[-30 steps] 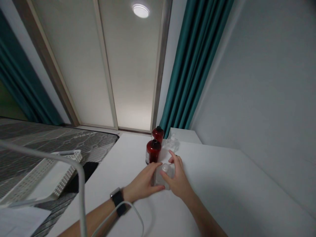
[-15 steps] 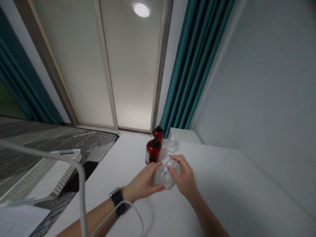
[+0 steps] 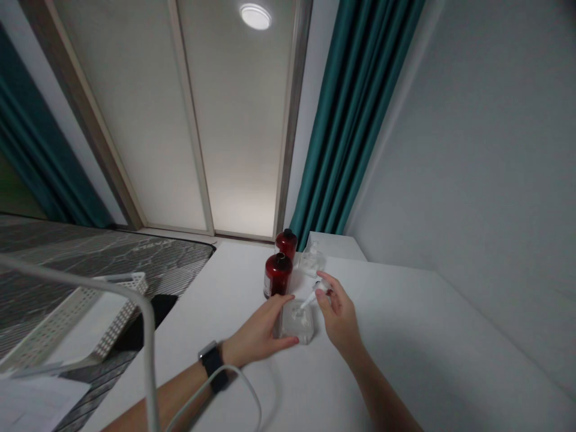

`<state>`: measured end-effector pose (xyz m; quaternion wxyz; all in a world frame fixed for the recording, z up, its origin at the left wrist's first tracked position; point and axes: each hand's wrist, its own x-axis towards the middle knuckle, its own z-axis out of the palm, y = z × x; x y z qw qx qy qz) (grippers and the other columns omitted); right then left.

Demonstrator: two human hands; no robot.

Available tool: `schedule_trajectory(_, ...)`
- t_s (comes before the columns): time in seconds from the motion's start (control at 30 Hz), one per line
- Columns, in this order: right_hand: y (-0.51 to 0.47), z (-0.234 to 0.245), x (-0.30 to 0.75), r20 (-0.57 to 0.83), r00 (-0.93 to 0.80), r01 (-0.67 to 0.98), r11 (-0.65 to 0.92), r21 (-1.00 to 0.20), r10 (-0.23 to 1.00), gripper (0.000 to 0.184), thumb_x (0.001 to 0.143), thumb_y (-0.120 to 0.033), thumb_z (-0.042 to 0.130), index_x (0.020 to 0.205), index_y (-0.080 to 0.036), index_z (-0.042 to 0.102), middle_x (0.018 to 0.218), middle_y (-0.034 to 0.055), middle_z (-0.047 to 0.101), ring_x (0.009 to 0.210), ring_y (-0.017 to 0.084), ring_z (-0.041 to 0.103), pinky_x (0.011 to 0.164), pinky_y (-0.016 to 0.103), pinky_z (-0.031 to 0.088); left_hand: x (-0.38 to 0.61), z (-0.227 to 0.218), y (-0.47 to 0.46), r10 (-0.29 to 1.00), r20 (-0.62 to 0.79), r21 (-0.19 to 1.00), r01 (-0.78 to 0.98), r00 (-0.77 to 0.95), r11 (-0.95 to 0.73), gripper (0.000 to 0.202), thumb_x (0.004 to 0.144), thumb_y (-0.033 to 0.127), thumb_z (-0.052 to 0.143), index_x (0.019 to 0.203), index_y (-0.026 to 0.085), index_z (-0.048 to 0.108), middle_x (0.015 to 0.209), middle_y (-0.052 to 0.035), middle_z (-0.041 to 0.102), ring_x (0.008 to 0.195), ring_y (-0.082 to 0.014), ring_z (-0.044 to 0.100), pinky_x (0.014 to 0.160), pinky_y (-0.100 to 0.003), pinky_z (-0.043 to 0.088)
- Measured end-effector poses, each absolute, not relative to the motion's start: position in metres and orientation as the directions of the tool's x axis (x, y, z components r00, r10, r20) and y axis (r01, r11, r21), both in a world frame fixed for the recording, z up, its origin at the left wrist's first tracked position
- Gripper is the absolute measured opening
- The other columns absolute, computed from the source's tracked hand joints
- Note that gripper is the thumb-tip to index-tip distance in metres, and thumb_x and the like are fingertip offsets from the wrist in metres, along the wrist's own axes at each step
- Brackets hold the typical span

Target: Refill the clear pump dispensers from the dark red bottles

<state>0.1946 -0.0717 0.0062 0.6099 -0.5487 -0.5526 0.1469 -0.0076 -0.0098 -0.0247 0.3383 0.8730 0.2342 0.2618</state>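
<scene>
My left hand (image 3: 257,333), with a black watch on its wrist, grips the side of a clear square bottle (image 3: 296,322) standing on the white table (image 3: 405,360). My right hand (image 3: 338,312) is above the bottle and pinches a white pump head (image 3: 320,287). Its thin dip tube slants down towards the bottle's open neck. Behind them stand two dark red bottles (image 3: 278,275) with black caps, the farther one (image 3: 286,244) partly hidden. A second clear bottle (image 3: 311,260) stands to their right.
White tabletop stretches to the right, up to a grey wall (image 3: 472,180). A white cable (image 3: 234,378) crosses my left forearm, and a white lamp arm (image 3: 146,336) crosses the lower left. A white perforated basket (image 3: 94,318) and papers (image 3: 36,405) lie beyond the table's left edge.
My right hand has lifted up and to the right, drawing the pump head and its tube out of the square bottle. My left hand stays on the bottle.
</scene>
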Motion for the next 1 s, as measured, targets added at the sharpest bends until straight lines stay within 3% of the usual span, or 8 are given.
schedule_trajectory(0.17,-0.0725,0.0048,0.1942,0.445,0.420,0.366,0.301,-0.880,0.791,0.040,0.092,-0.039,0.058,0.125,-0.019,0.065,0.112,0.0102,0.070,0.094,0.023,0.065,0.087,0.036,0.051,-0.0087,-0.0242,-0.0098,0.586,0.294,0.713,0.235,0.755,-0.661,0.074,0.080,0.033,0.078,0.142,0.020,0.040,0.138,-0.0155,0.052,0.128,-0.0333,0.053,0.111,-0.051,0.042)
schedule_trajectory(0.43,-0.0686,0.0062,0.1978,0.326,0.478,0.195,0.263,-0.945,0.816,0.050,0.088,-0.047,0.062,0.126,-0.015,0.064,0.089,0.0062,0.072,0.075,0.019,0.063,0.070,0.030,0.052,-0.0091,-0.0264,-0.0091,0.587,0.287,0.704,0.249,0.757,-0.665,0.075,0.080,0.036,0.078,0.143,0.020,0.039,0.139,-0.0164,0.052,0.128,-0.0341,0.053,0.110,-0.053,0.042)
schedule_trajectory(0.67,-0.0663,0.0022,0.1981,0.297,0.459,0.150,0.256,-0.955,0.837,0.053,0.086,-0.048,0.064,0.128,-0.015,0.063,0.095,0.0072,0.073,0.082,0.020,0.065,0.075,0.032,0.052,-0.0082,-0.0232,-0.0103,0.589,0.295,0.711,0.239,0.752,-0.661,0.074,0.080,0.035,0.078,0.142,0.021,0.041,0.139,-0.0157,0.053,0.127,-0.0342,0.054,0.109,-0.053,0.043)
schedule_trajectory(1.0,-0.0647,0.0043,0.1981,0.261,0.438,0.107,0.239,-0.965,0.860,0.056,0.085,-0.052,0.064,0.127,-0.015,0.063,0.088,0.0054,0.072,0.080,0.021,0.065,0.076,0.033,0.053,-0.0088,-0.0252,-0.0101,0.590,0.292,0.704,0.249,0.753,-0.666,0.073,0.080,0.034,0.078,0.142,0.022,0.041,0.138,-0.0142,0.054,0.126,-0.0333,0.054,0.109,-0.052,0.044)
